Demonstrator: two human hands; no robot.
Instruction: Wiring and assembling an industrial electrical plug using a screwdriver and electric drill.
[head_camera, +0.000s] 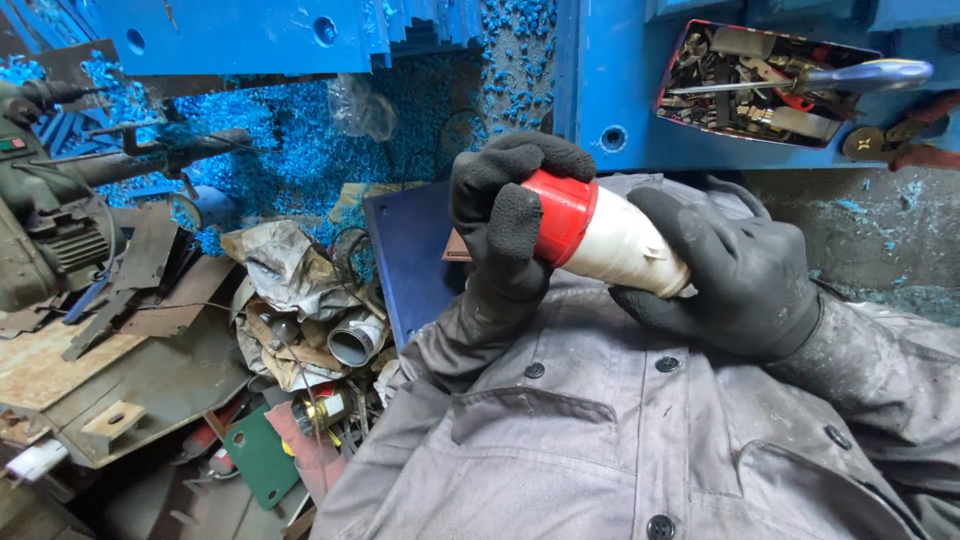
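Red-collared white plug (600, 238), held at chest height over a grey jacket (620, 430): left hand (505, 225) wraps the collar, right hand (735, 275) clasps the body. Twisting appears underway; next needs counter-rotation against a firm hold.

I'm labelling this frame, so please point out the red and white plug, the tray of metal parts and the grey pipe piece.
red and white plug (600, 238): head view, on its white body.
tray of metal parts (765, 85): head view, on the parts inside.
grey pipe piece (356, 340): head view, on its open end.
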